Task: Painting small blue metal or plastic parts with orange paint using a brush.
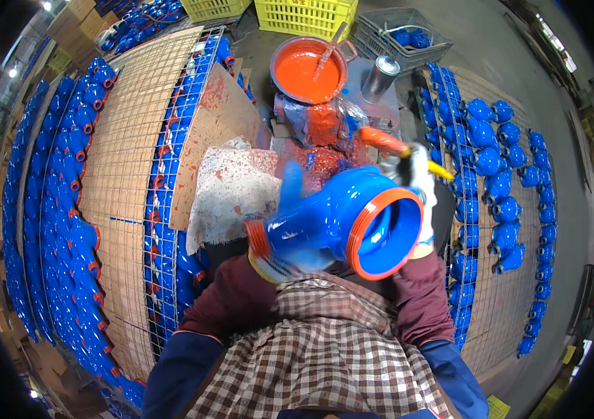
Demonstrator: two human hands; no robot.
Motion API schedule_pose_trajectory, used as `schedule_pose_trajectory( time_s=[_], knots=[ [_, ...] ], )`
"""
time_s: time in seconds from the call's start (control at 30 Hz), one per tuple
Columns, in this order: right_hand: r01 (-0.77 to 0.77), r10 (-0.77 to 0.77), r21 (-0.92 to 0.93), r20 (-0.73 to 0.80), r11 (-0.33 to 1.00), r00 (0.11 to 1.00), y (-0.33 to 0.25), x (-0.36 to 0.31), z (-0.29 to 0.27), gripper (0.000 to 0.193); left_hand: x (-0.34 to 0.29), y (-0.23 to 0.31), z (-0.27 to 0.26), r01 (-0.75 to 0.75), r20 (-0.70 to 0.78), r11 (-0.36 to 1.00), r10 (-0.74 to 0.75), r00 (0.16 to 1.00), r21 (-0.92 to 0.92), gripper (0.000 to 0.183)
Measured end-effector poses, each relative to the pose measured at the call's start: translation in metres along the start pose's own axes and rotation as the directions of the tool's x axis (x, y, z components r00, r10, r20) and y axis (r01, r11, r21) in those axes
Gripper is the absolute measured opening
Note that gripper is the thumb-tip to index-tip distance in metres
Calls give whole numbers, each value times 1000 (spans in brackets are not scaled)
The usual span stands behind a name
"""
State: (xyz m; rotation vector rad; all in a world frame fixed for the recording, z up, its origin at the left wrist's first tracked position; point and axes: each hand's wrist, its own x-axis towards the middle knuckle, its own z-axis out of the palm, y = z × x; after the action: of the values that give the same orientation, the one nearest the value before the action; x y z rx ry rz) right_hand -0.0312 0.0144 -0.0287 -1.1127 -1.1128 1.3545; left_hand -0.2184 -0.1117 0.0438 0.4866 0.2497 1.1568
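My left hand (294,260), in a paint-stained glove, grips a glossy blue water meter body (307,220) from beneath and beside its narrow end. The body is tilted, with its wide round opening facing me and to the right. Orange-red paint covers the threaded rim (354,237) and the narrow threaded end (258,238). In my gloved right hand (420,188) is a paintbrush (384,142) with a yellow handle and orange-coated bristles pointing left. That hand is slightly blurred behind the body's right side, and its fingers are partly hidden.
Ahead stands a pot of orange-red paint (290,66) with a stick in it. A metal can (380,78) is beside it. A paint-spotted cloth (230,181) lies left. Wire-mesh racks (126,133) with blue bodies flank me. Yellow crates (304,17) and a grey crate (433,52) stand beyond.
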Motion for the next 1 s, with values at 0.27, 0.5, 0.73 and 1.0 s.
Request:
schedule_pose_trajectory(
  time_s=[0.27, 0.5, 0.73, 1.0],
  knots=[
    [430, -348, -493, 253, 756, 903, -103, 3, 19, 22, 4, 1, -4, -35, -46, 288, 269, 962, 957, 67],
    [572, -212, -777, 531, 264, 820, -116, 2, 39, 22, 12, 1, -3, -57, 213, -606, 189, 959, 793, 56],
    [767, -461, -638, 700, -63, 545, -118, -12, 27, 25, 14, 2, -10, -19, 167, -577, 206, 964, 817, 56],
    [774, -584, -375, 510, 509, 631, -119, -42, 8, 16, -2, 7, -34, -67, 66, -9, 364, 929, 998, 85]
  ],
)
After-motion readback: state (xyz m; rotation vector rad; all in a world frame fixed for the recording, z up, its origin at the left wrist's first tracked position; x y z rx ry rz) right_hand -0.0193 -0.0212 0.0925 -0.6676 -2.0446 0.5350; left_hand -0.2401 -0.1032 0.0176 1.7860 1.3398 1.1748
